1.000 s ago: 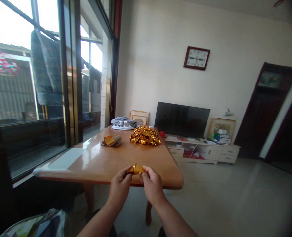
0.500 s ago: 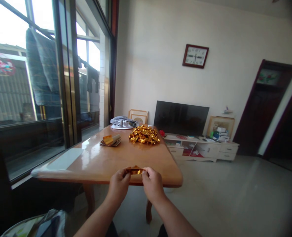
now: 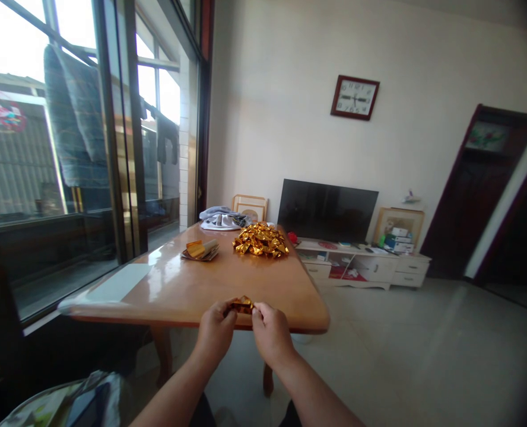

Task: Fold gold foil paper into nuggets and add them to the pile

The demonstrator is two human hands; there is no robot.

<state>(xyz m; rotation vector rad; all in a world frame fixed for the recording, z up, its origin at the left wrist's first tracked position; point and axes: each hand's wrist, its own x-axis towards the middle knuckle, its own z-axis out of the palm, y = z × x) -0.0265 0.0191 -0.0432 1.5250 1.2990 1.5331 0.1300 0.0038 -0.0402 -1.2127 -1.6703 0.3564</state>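
Remote post, head view only. I am taking the gold pile (image 3: pixel 261 240) as my landmark; it is lying loosely heaped on the surface (image 3: pixel 228 279).

Gold foil piece (image 3: pixel 244 303): I am keeping it well apart from the pile, on the pile's near side, at the near edge of the surface. Whether its underside is touching down, I am not able to tell.

Grip: the left hand (image 3: pixel 216 323) is pinching one end between thumb and curled forefinger; the right hand (image 3: pixel 270 332) is pinching the other end in like fashion. Both are covering those ends, so exact fingertip placement is escaping me.

Handling, my judgement: I am reckoning on something very light and thin, holding a crease but crushing readily, its shiny face perhaps slippery, likely tearing under a hard pull. I am favouring a gentle hold at the two ends, leaving the middle free.

Lie: the long axis is running crosswise, hand to hand, roughly square to the line toward the pile. A small peak is showing midway, pointing up or away toward the pile; I am not resolving which.

Nearby: a stack of sheets (image 3: pixel 201 250) is resting left of the pile; crumpled cloth (image 3: pixel 223 218) is lying beyond it, leftward.
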